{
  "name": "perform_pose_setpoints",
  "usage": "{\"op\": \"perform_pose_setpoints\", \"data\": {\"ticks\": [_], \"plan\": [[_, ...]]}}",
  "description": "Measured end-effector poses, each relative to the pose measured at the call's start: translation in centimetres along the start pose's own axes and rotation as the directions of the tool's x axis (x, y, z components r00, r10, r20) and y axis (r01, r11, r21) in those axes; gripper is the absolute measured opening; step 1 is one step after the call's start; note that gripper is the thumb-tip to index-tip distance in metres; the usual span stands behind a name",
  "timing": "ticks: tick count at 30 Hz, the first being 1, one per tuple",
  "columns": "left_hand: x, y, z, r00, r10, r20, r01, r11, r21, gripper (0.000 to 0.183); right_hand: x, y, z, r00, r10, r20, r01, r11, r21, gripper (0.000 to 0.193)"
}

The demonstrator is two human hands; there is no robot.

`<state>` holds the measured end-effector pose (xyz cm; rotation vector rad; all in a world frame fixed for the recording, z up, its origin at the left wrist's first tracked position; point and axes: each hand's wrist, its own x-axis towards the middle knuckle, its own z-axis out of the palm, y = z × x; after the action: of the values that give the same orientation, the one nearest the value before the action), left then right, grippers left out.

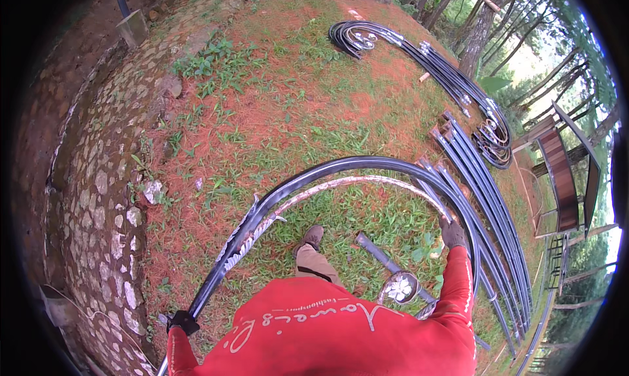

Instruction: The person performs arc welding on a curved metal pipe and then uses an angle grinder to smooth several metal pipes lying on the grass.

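Observation:
A long black pipe [341, 165] arches across in front of me, bent at least partly by the lens. My left hand [183, 322], in a dark glove, is closed round its lower left part. Torn white wrapping [244, 248] hangs from the pipe a little beyond that hand. Along the pipe's inner side runs a thinner, whitish, mottled rod [354, 179]. My right hand [452, 233], in a grey glove, is closed on the rod's right end, with the black pipe passing close beside it. The fingertips of both hands are hard to make out.
Black pipes [491, 212] lie side by side at the right. Coiled black hoses [432, 68] rest farther back. Near my feet are a short grey pipe [379, 251] and a round bowl-like piece [386, 294] with white contents. A stone wall [98, 225] borders the left; a wooden shelter [560, 173] stands right.

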<state>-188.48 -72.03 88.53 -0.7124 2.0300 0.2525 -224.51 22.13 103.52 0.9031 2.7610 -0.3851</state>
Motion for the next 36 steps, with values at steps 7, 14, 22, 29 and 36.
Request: {"op": "perform_pose_setpoints", "data": {"ticks": [7, 14, 22, 29, 36], "plan": [[7.3, 18.6, -16.4, 0.997, 0.046, -0.058, -0.041, 0.994, 0.097, 0.041, 20.3, -1.9, -2.2, 0.998, 0.022, 0.062, -0.021, 1.0, -0.007, 0.084], [11.8, 37.6, -33.6, 0.988, 0.142, -0.053, -0.139, 0.988, 0.062, 0.039, 36.6, -3.5, -4.1, 0.993, 0.075, -0.086, -0.077, 0.997, -0.016, 0.078], [24.0, 55.3, -50.4, 0.986, 0.159, -0.05, -0.151, 0.98, 0.133, 0.039, 51.5, -12.7, -7.9, 0.972, 0.225, -0.07, -0.221, 0.974, 0.055, 0.082], [30.2, 76.3, -68.8, 0.924, 0.375, -0.076, -0.341, 0.896, 0.285, 0.028, 61.2, -15.2, -17.8, 0.934, 0.316, -0.169, -0.313, 0.949, 0.045, 0.087], [34.8, 98.4, -78.5, 0.904, 0.413, -0.112, -0.38, 0.895, 0.234, 0.028, 73.9, -11.8, -22.0, 0.877, 0.428, -0.217, -0.423, 0.903, 0.073, 0.082]]}}
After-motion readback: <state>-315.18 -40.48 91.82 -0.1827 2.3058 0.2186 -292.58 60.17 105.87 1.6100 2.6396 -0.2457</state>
